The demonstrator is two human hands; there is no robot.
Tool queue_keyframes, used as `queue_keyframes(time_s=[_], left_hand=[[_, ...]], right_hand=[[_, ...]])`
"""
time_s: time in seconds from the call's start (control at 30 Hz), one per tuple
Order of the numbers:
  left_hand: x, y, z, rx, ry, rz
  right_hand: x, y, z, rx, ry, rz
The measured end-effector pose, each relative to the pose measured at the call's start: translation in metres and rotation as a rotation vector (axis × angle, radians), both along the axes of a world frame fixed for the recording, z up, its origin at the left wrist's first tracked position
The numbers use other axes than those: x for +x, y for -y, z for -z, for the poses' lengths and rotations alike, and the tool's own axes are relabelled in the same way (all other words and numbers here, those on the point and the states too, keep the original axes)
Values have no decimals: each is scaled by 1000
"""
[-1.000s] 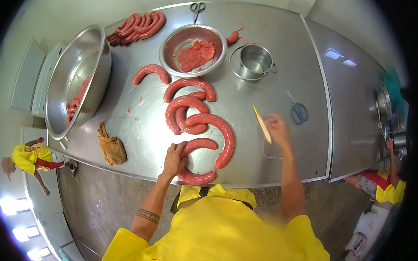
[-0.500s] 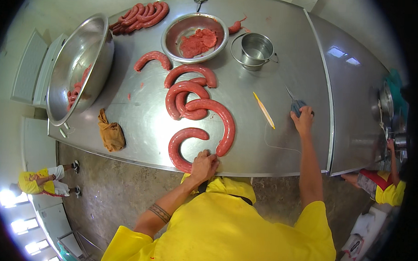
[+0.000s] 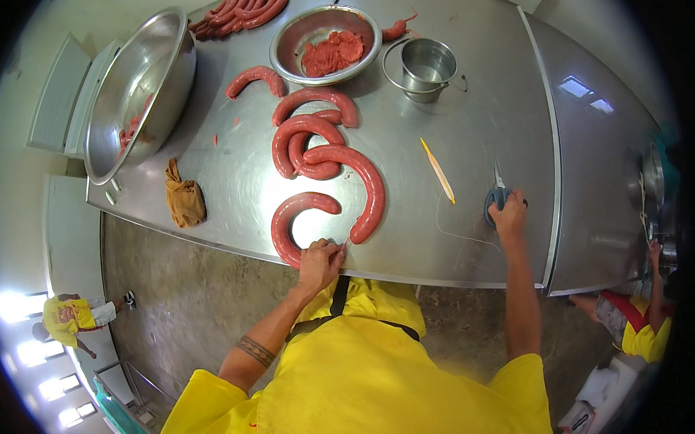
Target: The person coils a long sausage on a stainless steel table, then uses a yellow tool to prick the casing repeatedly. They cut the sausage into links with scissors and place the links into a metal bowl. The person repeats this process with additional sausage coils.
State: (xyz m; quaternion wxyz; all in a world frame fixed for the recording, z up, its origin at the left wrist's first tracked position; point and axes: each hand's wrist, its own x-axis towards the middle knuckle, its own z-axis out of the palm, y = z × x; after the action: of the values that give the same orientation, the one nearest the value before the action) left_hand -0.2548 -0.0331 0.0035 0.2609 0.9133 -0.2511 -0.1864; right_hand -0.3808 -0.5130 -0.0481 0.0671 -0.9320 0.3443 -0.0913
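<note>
Near the front edge of the steel table (image 3: 392, 264), my left hand (image 3: 320, 263) is closed on the end of a curved red sausage (image 3: 284, 221), thumb and fingers pinching a thin bit of casing. Another long sausage (image 3: 373, 195) ends just beside my fingertips. Farther right, my right hand (image 3: 510, 215) is closed round the blue handles of a pair of scissors (image 3: 498, 176), blades pointing away from me. A slim yellow stick (image 3: 439, 172) lies left of them, with thin thread trailing from it. More sausages (image 3: 312, 143) overlap at the table's middle.
A steel bowl (image 3: 280, 50) holds red meat beside a small steel pail (image 3: 427, 70). A large tilted basin (image 3: 180, 66), a brown cloth (image 3: 184, 198) and piled sausages (image 3: 244, 13) are leftward. People stand left (image 3: 67, 314) and right (image 3: 650, 331).
My right hand has drawn the scissors closer to me across the table. My left hand stays at the sausage end. The whole view has shifted slightly, and the person at left has moved.
</note>
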Motion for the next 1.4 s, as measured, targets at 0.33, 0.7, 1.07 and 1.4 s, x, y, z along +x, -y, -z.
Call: queue_keyframes(time_s=[0.33,0.7,1.07,1.4], left_hand=[[-6,-8,-6,-210,-143,-105],[-14,-13,-30,-241,-75,-174],[49,57,-9,-271,-35,-312],[102,130,-19,-460,-581,-448]], right_hand=[[-10,-171,-71,1797,-33,-91],[16,-270,-35,1985,-630,-418],[51,-203,-33,1187,-4,-42],[102,-219,-34,1259,320,174]])
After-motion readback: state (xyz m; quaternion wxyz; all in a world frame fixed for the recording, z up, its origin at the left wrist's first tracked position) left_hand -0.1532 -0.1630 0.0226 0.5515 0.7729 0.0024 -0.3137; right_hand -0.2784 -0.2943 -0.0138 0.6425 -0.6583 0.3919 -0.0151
